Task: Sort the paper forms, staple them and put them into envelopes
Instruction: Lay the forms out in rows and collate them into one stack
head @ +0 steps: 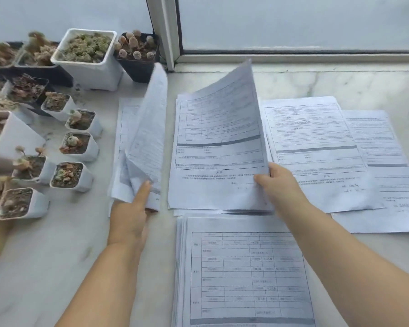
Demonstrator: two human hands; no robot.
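Note:
Printed paper forms lie in several piles on a pale marble sill [57, 267]. My left hand [130, 213] holds a bent-up sheaf of forms [147, 142] at its lower edge, forefinger stretched along the paper. My right hand [276, 185] pinches the lower right corner of a single form [220, 142], whose top edge curls up off the middle pile. Another pile [243, 274] lies flat near me between my forearms. Two more forms [316, 147] [385, 166] lie flat to the right. No stapler or envelopes are in view.
Many small white and black pots of succulents [76, 145] crowd the left side, close to the left pile. A larger white pot [90, 57] stands at the back left. A window frame [165, 31] and glass bound the far edge.

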